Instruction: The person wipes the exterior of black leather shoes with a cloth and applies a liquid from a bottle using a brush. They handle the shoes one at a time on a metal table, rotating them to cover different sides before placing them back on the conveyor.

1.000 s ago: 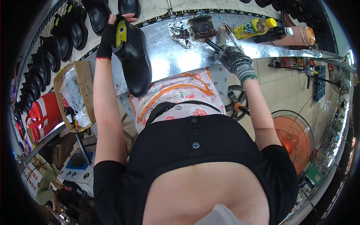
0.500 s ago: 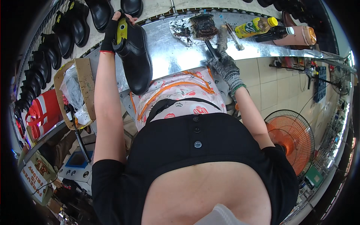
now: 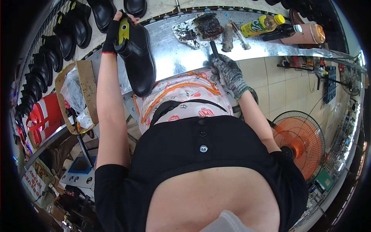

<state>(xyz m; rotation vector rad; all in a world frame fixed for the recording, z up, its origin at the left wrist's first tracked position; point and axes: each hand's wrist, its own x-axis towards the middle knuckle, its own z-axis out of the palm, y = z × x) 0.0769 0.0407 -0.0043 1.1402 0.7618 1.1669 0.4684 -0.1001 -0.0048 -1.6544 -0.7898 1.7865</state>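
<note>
My left hand [image 3: 124, 18], in a black fingerless glove, grips a black ankle boot [image 3: 138, 62] at its top opening. The boot hangs toe toward me over the bench edge, and its yellow lining label shows. My right hand [image 3: 228, 71], in a grey knitted glove, is closed round a slim black handle [image 3: 214, 48]. What sits at the handle's lower end is hidden in the hand. Just beyond it lies a blackened pad [image 3: 209, 26] on a stained white sheet [image 3: 183, 31]. A grey rolled piece [image 3: 228, 38] and a thin clear stick [image 3: 240, 35] lie beside the pad.
A yellow-labelled bottle [image 3: 262, 25], a dark bottle [image 3: 280, 33] and a pink container [image 3: 305, 34] stand at the right of the metal bench [image 3: 174, 54]. Black boots [image 3: 80, 25] line the left rack. A cardboard box [image 3: 88, 83] is left, an orange fan [image 3: 299, 141] right.
My right hand has drawn back toward me and away from the grey rolled piece, with the black handle now more upright. My left hand and the boot have barely shifted.
</note>
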